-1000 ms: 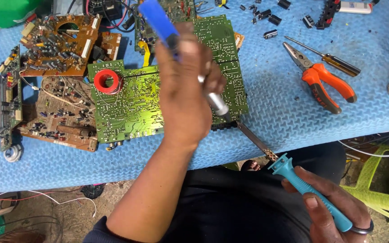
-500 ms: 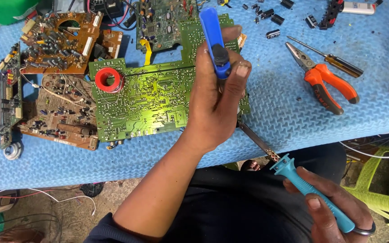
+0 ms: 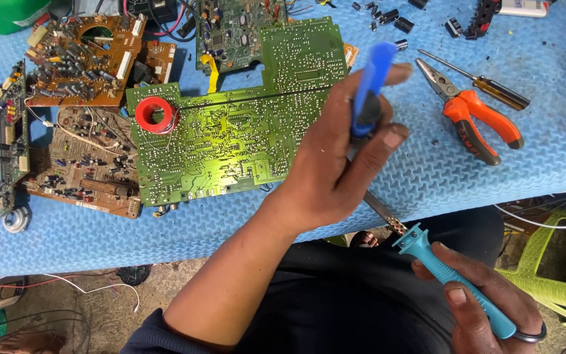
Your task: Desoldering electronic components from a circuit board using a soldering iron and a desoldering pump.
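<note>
My left hand (image 3: 335,170) is raised over the right edge of a large green circuit board (image 3: 230,144) and grips a blue desoldering pump (image 3: 369,85), which stands nearly upright with its black lower end between my fingers. The board lies solder side up on a blue ribbed mat (image 3: 525,177), with a red solder reel (image 3: 154,115) at its left end. My right hand (image 3: 486,308) is off the table's near edge at lower right, closed around the teal handle of a soldering iron (image 3: 453,282). The iron's metal tip points up-left toward my left hand.
Orange-handled pliers (image 3: 473,118) and a screwdriver (image 3: 486,82) lie right of the board. Brown circuit boards (image 3: 86,59) and another green board (image 3: 237,26) crowd the left and far side. Small black capacitors (image 3: 394,16) are scattered at the back. A green plastic chair (image 3: 551,282) stands at lower right.
My left hand moved right across the green board and a little nearer, turning the blue pump from tilted left to almost upright. My right hand kept the soldering iron in place.
</note>
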